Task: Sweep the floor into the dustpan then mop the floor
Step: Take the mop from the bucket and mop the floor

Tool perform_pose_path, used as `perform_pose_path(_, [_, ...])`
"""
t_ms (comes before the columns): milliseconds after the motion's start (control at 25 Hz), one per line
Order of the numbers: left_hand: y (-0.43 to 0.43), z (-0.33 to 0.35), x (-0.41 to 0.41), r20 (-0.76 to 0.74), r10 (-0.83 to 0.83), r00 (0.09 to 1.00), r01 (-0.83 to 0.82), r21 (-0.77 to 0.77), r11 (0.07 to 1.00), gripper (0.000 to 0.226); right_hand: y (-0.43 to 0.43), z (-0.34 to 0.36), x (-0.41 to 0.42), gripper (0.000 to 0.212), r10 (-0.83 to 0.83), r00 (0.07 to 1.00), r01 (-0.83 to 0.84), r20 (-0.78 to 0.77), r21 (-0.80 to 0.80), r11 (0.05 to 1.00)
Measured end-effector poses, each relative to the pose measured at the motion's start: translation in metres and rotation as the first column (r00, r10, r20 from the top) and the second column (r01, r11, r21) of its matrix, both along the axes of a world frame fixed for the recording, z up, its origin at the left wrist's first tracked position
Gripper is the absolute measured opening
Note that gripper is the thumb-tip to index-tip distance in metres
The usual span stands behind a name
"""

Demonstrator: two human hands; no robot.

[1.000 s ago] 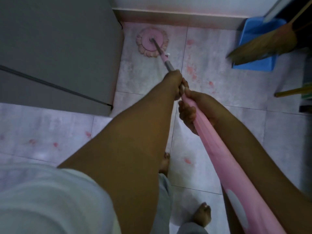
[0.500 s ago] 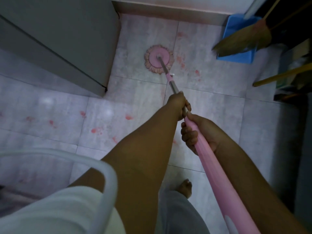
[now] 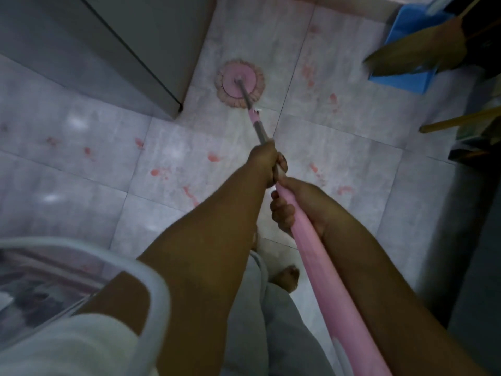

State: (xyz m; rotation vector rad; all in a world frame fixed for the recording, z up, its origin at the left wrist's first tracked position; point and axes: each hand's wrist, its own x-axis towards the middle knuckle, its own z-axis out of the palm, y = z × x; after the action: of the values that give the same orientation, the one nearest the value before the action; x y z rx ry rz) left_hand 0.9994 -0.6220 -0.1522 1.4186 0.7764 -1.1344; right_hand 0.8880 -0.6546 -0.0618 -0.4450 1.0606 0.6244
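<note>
Round mop head flat on pale, red-flecked floor tiles, upper centre, beside a grey cabinet corner. Left hand and right hand clasp the handle, fingers curled. Dustpan and broom, upper right.

11 o'clock: grey cabinet, its corner just beside the mop head.
2 o'clock: broom across blue dustpan; wooden stick below.
8 o'clock: white-rimmed bucket.
12 and 9 o'clock: open floor tiles.
</note>
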Motion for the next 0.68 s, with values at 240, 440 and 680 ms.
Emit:
perform_pose_path(240, [0.019, -0.009, 0.066, 0.018, 0.08, 0.997, -0.08, 0.038, 0.996, 0.028, 0.012, -0.016, 0.065, 0.038, 0.061, 0.997, -0.062, 0.055, 0.009, 0.998])
perform_pose_path(440, [0.022, -0.01, 0.066, 0.017, 0.075, 0.997, -0.076, 0.046, 0.996, 0.026, 0.016, -0.019, 0.063, 0.038, 0.017, 0.997, -0.02, 0.075, 0.046, 0.999])
perform_pose_path(680, [0.004, 0.0, -0.012, 0.002, -0.008, 1.0, 0.008, 0.067, 0.998, 0.038, -0.002, -0.003, -0.014, 0.041, -0.002, 0.998, -0.001, 0.062, 0.041, 0.999])
